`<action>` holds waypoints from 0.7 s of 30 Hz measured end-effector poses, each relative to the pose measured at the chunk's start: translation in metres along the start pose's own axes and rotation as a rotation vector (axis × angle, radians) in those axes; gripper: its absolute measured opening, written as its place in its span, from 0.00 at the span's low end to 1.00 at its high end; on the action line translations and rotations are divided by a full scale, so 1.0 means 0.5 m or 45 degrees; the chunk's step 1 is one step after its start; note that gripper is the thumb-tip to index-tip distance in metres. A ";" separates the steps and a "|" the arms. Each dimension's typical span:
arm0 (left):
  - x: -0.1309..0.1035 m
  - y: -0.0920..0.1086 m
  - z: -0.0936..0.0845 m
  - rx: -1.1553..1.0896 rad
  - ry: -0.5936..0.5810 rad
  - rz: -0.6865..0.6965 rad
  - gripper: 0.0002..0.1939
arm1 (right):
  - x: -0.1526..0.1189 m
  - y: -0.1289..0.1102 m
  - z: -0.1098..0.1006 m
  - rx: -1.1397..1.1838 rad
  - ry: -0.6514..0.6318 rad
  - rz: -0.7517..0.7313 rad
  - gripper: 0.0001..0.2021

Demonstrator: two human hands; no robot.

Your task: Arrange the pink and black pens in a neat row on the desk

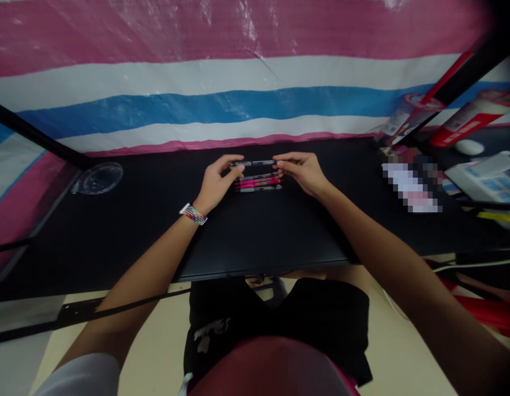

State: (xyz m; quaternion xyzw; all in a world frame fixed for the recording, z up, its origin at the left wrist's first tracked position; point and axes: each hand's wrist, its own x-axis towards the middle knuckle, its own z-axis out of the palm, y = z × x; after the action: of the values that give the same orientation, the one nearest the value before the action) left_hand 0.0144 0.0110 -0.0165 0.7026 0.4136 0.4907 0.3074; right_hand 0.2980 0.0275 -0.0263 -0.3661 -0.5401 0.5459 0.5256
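A dark pen [257, 163] is held level between both hands just above a black desk [156, 220]. My left hand [217, 180] pinches its left end; a striped band sits on that wrist. My right hand [301, 170] pinches its right end. Right below the held pen, several pens [259, 182] lie side by side in a row on the desk, some pink or red, some dark.
A clear round lid or dish [99, 177] lies at the desk's far left. Red boxes [465, 124], a white mouse-like object [468, 147] and papers [486, 179] crowd the right side. A striped pink, white and blue sheet [238, 82] hangs behind the desk.
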 end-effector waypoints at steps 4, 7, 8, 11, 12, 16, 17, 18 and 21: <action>0.003 -0.011 -0.004 0.016 0.023 -0.007 0.20 | 0.002 -0.001 -0.001 0.000 0.026 0.021 0.16; 0.005 -0.019 -0.008 -0.009 0.041 0.011 0.14 | 0.002 0.000 -0.002 0.004 0.045 0.038 0.17; 0.005 -0.021 -0.009 -0.007 0.043 0.024 0.13 | 0.003 0.000 -0.002 0.016 0.047 0.038 0.17; 0.006 -0.025 -0.012 0.011 0.041 0.015 0.11 | 0.003 -0.001 -0.002 0.055 0.040 0.034 0.17; 0.007 -0.025 -0.013 -0.002 0.044 0.005 0.11 | 0.003 -0.001 -0.003 0.058 0.039 0.035 0.17; 0.008 -0.023 -0.016 -0.032 0.052 0.005 0.10 | 0.003 0.001 -0.004 0.036 0.048 0.045 0.17; 0.009 -0.022 -0.017 0.001 0.053 -0.002 0.14 | 0.003 0.002 -0.005 0.025 0.051 0.044 0.18; 0.010 -0.022 -0.019 0.040 0.058 -0.013 0.20 | 0.004 0.003 -0.005 0.014 0.055 0.041 0.18; 0.013 -0.024 -0.023 0.107 0.109 -0.026 0.28 | 0.008 0.006 -0.007 0.002 0.069 0.016 0.19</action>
State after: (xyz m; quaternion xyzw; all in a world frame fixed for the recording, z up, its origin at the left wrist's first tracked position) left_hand 0.0010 0.0228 -0.0200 0.6891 0.4536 0.4993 0.2648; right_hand 0.3000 0.0325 -0.0291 -0.3836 -0.5231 0.5395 0.5368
